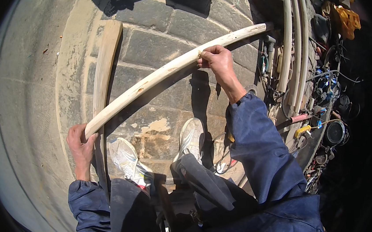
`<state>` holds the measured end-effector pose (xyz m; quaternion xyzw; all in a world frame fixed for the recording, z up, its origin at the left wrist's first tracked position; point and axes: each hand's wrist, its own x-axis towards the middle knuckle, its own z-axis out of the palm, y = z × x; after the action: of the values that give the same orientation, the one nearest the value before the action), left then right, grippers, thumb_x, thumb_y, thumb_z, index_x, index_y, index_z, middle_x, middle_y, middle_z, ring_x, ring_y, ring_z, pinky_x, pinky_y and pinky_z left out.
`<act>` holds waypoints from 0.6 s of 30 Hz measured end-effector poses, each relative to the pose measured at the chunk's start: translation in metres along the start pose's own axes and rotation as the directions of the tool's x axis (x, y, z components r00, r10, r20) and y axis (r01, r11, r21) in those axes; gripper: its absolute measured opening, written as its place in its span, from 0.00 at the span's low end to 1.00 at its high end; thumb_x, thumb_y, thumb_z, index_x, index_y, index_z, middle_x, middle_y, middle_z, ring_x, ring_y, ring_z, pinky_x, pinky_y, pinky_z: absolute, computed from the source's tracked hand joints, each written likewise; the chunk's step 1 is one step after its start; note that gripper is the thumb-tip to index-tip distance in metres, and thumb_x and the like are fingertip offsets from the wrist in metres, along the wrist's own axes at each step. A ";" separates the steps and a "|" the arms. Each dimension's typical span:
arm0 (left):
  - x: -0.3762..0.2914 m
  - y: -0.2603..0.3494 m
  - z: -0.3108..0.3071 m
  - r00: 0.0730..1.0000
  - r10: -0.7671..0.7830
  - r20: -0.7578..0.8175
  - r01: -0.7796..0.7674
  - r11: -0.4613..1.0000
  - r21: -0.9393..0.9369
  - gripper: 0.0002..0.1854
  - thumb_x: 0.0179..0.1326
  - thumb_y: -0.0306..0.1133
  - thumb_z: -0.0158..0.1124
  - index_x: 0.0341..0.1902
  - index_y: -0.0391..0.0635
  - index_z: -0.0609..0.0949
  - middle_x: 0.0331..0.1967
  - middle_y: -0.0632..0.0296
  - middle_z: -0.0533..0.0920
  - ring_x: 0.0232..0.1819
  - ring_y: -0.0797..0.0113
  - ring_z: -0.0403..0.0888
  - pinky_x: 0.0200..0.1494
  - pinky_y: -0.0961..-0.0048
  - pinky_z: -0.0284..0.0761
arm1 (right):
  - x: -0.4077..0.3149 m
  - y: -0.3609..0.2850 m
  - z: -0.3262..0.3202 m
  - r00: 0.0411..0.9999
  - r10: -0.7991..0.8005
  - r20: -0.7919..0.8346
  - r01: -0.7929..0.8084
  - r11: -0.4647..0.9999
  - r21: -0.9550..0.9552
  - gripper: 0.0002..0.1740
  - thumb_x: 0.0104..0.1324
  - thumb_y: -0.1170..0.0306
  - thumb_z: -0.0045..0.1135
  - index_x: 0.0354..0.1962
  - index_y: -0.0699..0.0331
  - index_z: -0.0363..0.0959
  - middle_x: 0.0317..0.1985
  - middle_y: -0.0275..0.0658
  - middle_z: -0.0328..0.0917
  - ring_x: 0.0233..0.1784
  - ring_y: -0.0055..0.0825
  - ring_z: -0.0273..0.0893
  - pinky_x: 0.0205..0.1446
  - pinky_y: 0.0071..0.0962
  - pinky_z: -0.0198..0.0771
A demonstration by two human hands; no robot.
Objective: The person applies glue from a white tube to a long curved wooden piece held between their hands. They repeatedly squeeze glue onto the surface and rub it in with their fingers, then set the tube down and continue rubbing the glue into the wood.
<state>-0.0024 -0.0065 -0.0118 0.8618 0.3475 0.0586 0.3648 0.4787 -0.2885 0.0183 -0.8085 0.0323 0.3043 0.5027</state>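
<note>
A long, peeled wooden pole (163,72), pale and slightly curved, slants from lower left to upper right before me. My left hand (80,146) is wrapped around its near end. Around the middle of the pole, the thumb and curled fingers of my right hand (218,60) touch its surface beside a small rough spot. Whether they pinch a bit of wood there, I cannot tell. Several dark knots and small holes mark the pole. Under its near part, a second pale timber (106,66) runs lengthwise on the left.
Stone paving (158,47) lies underfoot, with my white shoes (191,136) on it. Three pale poles (295,59) lie at the right among cluttered tools and scraps. A yellow plug connector (302,130) with a cord and an orange plastic bag (346,22) are there too.
</note>
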 end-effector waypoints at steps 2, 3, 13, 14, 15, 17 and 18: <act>0.000 0.002 -0.001 1.000 -0.020 0.008 0.020 1.000 -0.012 0.28 0.54 0.29 0.87 0.59 0.46 0.87 0.53 0.54 0.84 0.53 0.50 0.82 0.55 0.55 0.78 | -0.005 -0.004 0.002 1.000 0.016 0.000 -0.016 1.000 -0.005 0.07 0.78 0.78 0.68 0.46 0.75 0.82 0.37 0.44 0.88 0.35 0.30 0.91 0.39 0.31 0.92; 0.000 0.001 -0.001 1.000 -0.017 0.008 0.017 1.000 -0.013 0.28 0.54 0.30 0.87 0.59 0.46 0.87 0.53 0.54 0.84 0.53 0.50 0.82 0.55 0.54 0.78 | -0.004 -0.004 0.002 1.000 0.019 -0.005 -0.019 1.000 -0.007 0.07 0.78 0.77 0.68 0.46 0.75 0.82 0.37 0.44 0.88 0.35 0.30 0.91 0.39 0.31 0.92; 0.000 -0.002 0.000 1.000 0.007 0.001 -0.007 1.000 -0.009 0.28 0.54 0.30 0.87 0.60 0.46 0.87 0.54 0.53 0.84 0.55 0.48 0.82 0.58 0.53 0.78 | -0.003 -0.002 -0.001 0.999 0.016 -0.032 -0.015 1.000 0.014 0.09 0.78 0.76 0.67 0.48 0.75 0.80 0.38 0.45 0.89 0.33 0.30 0.91 0.38 0.31 0.92; 0.000 -0.002 0.000 1.000 0.004 0.005 -0.003 1.000 -0.009 0.28 0.54 0.30 0.87 0.60 0.46 0.87 0.54 0.53 0.84 0.55 0.48 0.81 0.58 0.53 0.78 | -0.003 -0.002 -0.002 0.999 0.013 -0.031 -0.013 1.000 0.015 0.09 0.79 0.76 0.67 0.48 0.76 0.81 0.38 0.45 0.89 0.33 0.30 0.91 0.38 0.31 0.92; 0.000 -0.003 -0.001 1.000 0.002 0.004 -0.002 1.000 -0.002 0.28 0.54 0.30 0.87 0.60 0.46 0.87 0.55 0.53 0.84 0.55 0.48 0.81 0.59 0.53 0.77 | -0.003 -0.002 -0.001 0.999 0.008 -0.032 -0.007 1.000 0.021 0.09 0.79 0.76 0.67 0.48 0.76 0.81 0.38 0.45 0.89 0.33 0.30 0.91 0.38 0.31 0.92; -0.002 -0.004 -0.003 1.000 0.001 0.001 -0.001 1.000 0.012 0.29 0.53 0.31 0.87 0.60 0.46 0.87 0.55 0.53 0.84 0.56 0.48 0.81 0.60 0.53 0.77 | -0.001 -0.002 0.002 0.999 -0.003 -0.035 0.005 0.999 0.033 0.09 0.79 0.75 0.67 0.48 0.76 0.81 0.37 0.45 0.89 0.33 0.30 0.91 0.38 0.31 0.92; -0.001 -0.003 -0.002 1.000 -0.006 0.009 0.006 1.000 0.008 0.29 0.54 0.31 0.87 0.60 0.46 0.87 0.55 0.53 0.84 0.56 0.48 0.81 0.61 0.53 0.76 | -0.001 -0.001 0.001 0.999 -0.006 -0.037 0.007 1.000 0.030 0.09 0.79 0.75 0.67 0.48 0.76 0.81 0.37 0.45 0.89 0.33 0.30 0.91 0.38 0.31 0.92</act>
<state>-0.0059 -0.0043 -0.0124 0.8626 0.3486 0.0520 0.3630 0.4779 -0.2873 0.0197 -0.8063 0.0434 0.2872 0.5153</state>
